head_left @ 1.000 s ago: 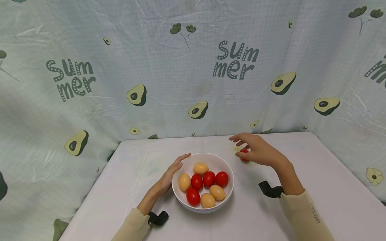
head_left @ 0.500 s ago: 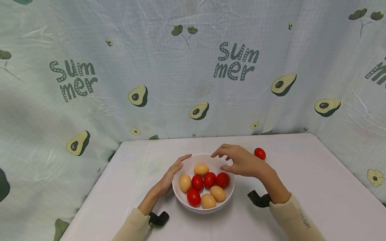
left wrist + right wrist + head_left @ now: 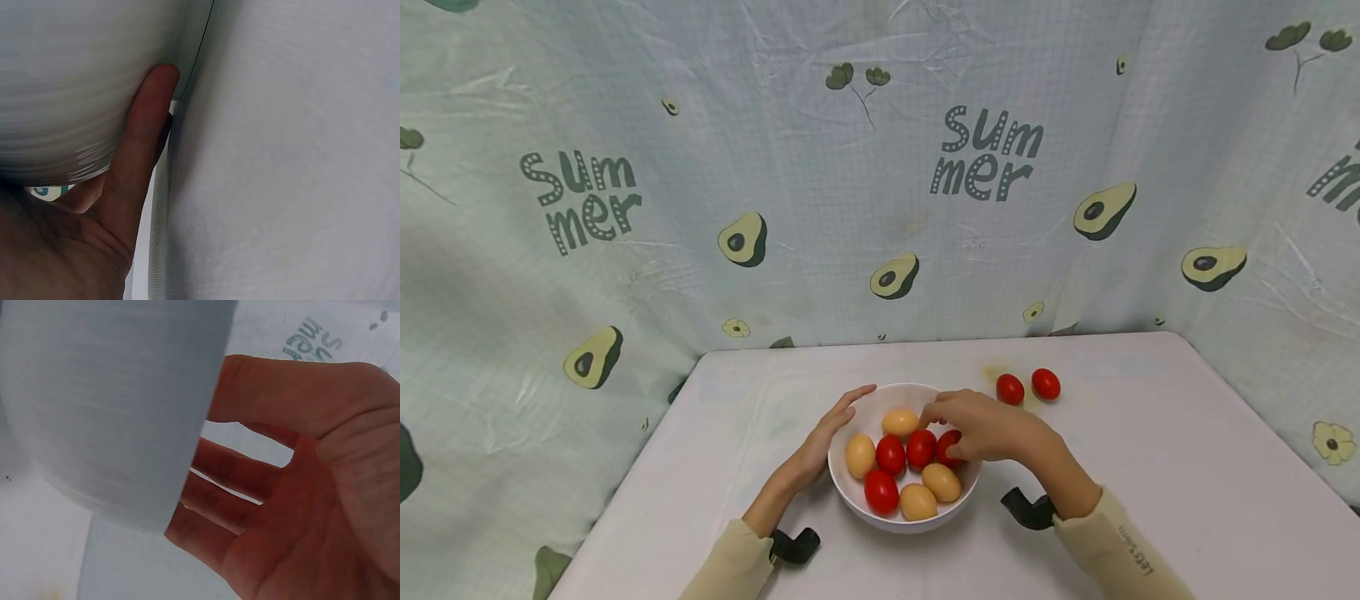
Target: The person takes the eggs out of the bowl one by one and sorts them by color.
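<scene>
A white bowl holds several tan eggs and several red egg-shaped pieces. My left hand rests against the bowl's left side, fingers lying along the rim; the left wrist view shows a straight finger against the outer wall. Over the right rim, my right hand reaches inside with fingers bent round the rightmost red egg. Its thumb lies across that egg, which is partly hidden. From the right wrist, the bowl's wall covers the fingertips.
Two more red eggs lie on the white table behind the bowl to the right: a nearer one and one beside it. A printed curtain with avocados hangs behind the table.
My right hand has come from the red eggs at the back, leftward and down into the bowl, and closed round a red egg there. The left hand stays at the bowl.
</scene>
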`<state>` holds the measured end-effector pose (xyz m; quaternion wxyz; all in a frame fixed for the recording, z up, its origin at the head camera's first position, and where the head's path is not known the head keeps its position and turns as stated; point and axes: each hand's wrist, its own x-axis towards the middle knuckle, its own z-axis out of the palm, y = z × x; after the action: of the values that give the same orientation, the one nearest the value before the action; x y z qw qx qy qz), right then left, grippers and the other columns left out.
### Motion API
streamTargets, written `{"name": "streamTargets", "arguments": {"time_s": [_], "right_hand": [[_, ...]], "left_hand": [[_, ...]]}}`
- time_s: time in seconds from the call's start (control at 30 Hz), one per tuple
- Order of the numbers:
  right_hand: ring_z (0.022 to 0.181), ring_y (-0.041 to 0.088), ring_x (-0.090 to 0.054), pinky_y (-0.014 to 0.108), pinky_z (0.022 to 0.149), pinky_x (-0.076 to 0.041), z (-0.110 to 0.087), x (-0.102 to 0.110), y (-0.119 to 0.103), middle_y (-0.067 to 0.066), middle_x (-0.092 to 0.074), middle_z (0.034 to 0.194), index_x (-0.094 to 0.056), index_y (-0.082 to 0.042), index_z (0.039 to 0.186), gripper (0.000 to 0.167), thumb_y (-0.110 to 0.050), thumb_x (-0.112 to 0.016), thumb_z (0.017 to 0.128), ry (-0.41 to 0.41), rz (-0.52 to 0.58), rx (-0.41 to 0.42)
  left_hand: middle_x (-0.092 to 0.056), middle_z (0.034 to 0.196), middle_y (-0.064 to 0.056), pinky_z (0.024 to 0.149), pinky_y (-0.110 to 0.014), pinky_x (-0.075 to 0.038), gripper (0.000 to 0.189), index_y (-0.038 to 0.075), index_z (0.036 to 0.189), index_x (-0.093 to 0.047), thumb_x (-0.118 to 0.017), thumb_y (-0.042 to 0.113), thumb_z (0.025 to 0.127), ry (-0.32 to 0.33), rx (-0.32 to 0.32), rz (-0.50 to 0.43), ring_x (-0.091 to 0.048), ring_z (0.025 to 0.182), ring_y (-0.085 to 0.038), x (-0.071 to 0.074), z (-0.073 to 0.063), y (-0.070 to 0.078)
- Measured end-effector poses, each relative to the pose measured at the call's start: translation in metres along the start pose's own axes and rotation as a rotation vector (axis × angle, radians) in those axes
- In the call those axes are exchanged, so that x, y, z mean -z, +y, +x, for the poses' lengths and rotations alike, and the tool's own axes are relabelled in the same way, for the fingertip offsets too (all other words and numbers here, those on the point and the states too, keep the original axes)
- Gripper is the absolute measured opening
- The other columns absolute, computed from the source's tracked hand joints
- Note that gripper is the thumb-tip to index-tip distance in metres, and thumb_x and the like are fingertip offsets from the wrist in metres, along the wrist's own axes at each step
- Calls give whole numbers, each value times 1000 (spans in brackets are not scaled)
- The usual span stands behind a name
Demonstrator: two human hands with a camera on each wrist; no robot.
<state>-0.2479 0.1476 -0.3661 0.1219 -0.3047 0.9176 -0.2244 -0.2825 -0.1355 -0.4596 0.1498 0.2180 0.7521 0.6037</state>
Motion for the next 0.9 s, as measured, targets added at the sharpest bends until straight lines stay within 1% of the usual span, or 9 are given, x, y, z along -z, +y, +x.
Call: {"name": "streamTargets", "arguments": {"time_s": [0.13, 0.23, 0.43, 0.6, 0.73, 0.9], "right_hand": [[94, 18, -61, 33, 83, -62, 1, -4, -5, -2, -69, 106, -73, -18, 107, 34, 6, -75, 83, -30, -26, -12], [90, 17, -59, 30, 80, -61, 1, -6, -8, -3, -66, 101, -72, -19, 101, 34, 8, -75, 82, -43, -49, -40], [87, 14, -56, 29, 78, -60, 2, -12, -14, -4, -61, 97, -73, -22, 98, 35, 9, -77, 81, -67, -90, -127], [85, 14, -55, 28, 77, -59, 1, -16, -18, -4, -60, 94, -73, -21, 95, 34, 10, -77, 81, -76, -113, -135], [84, 14, -54, 27, 75, -58, 1, -18, -19, -3, -59, 91, -72, -19, 93, 33, 11, -76, 81, -75, -140, -118], [84, 13, -54, 27, 77, -58, 1, -17, -16, -5, -59, 91, -72, -21, 95, 34, 9, -77, 81, -89, -148, -108]], "left_hand": [[-25, 172, -6, 131, -58, -11, 54, 23, 163, -31, -21, 33, 111, 1, -3, 0, -20, 160, -32, 0, 0, -1], [-25, 172, -5, 131, -58, -11, 54, 24, 162, -31, -22, 33, 110, 4, -2, 1, -20, 160, -31, 0, -1, -1], [-25, 172, -5, 131, -57, -11, 54, 24, 162, -31, -21, 34, 111, -5, -8, -9, -21, 160, -31, 1, -1, 0], [-25, 172, -5, 131, -56, -12, 54, 24, 163, -30, -21, 34, 111, -16, -7, -13, -22, 159, -31, 1, 0, 0], [-25, 172, -5, 131, -56, -13, 54, 24, 163, -30, -21, 34, 111, -20, -6, -12, -22, 159, -31, 2, -1, 0], [-25, 172, -4, 131, -56, -13, 53, 26, 162, -30, -21, 34, 111, -14, -1, -11, -22, 159, -30, 2, -1, 0]]}}
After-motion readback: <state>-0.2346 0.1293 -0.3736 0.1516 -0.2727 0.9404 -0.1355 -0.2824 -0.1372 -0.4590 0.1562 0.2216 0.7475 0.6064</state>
